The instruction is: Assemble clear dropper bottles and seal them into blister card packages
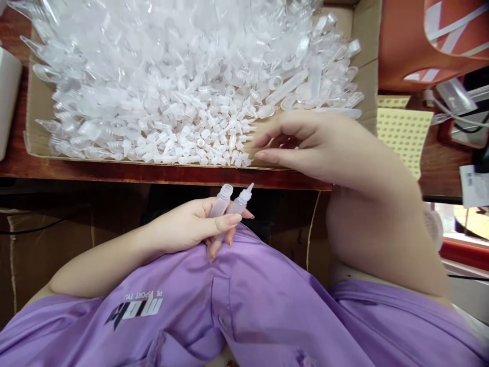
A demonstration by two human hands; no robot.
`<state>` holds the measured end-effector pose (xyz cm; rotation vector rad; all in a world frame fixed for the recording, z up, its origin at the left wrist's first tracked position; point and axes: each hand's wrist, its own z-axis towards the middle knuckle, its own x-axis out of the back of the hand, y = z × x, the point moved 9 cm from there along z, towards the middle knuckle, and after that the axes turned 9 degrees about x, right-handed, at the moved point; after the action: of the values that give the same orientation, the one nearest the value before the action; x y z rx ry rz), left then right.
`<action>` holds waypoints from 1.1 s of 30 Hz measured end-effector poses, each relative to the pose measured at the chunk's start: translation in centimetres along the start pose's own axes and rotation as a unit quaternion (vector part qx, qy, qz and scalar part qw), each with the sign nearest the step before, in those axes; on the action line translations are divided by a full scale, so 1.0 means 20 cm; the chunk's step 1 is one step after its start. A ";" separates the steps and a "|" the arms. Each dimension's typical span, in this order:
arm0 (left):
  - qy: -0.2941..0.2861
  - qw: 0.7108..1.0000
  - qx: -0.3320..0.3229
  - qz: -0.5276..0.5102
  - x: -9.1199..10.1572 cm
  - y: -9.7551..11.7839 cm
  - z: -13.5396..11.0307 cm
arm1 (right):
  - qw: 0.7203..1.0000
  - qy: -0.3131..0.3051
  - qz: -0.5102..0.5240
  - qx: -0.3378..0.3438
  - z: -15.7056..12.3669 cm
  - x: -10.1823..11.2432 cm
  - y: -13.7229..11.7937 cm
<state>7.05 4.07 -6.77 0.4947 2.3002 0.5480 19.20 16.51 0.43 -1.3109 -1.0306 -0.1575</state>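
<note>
My left hand (pixel 202 224) is closed around two small translucent plastic dropper bottles, held side by side above my lap. One bottle (pixel 220 201) has a bare, uncapped neck. On the other bottle (pixel 241 200) sits a pointed dropper nozzle (pixel 247 190). My right hand (pixel 301 142) reaches over the front edge of a cardboard box, at the right end of a heap of small white nozzle tips (pixel 214 137). Its thumb and index finger are curved, with a small gap between them, and nothing shows in them. The other fingers curl behind, partly hidden.
The shallow cardboard box (pixel 364 86) on the wooden table (pixel 171 173) is heaped with clear caps and bottle parts (pixel 160 61). To its right lie yellow sticker sheets (pixel 403 135) and an orange container (pixel 401 46). A white object (pixel 8 102) stands at the left.
</note>
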 end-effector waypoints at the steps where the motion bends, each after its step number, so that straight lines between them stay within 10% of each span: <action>1: -0.011 1.000 0.000 -0.015 0.00 0.00 0.00 | 0.999 -0.032 -0.003 0.004 0.03 -0.03 0.01; 10: -0.039 0.999 0.009 -0.015 -0.01 0.00 0.01 | 0.994 -0.073 -0.040 0.074 0.09 -0.11 -0.03; 15: -0.031 0.999 0.009 0.020 0.00 0.00 0.03 | 0.990 0.033 0.140 0.004 -0.01 -0.03 -0.04; 20: -0.035 0.997 0.005 0.064 -0.02 0.02 0.03 | 0.962 -0.003 0.274 0.017 -0.09 -0.14 -0.14; 33: 0.029 0.986 0.014 0.161 0.00 -0.01 0.03 | 0.974 -0.011 0.224 0.010 -0.19 -0.23 -0.15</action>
<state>7.54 4.02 -7.27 0.8832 2.2973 0.6935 16.72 10.25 -0.29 -1.4964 -0.7294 0.2101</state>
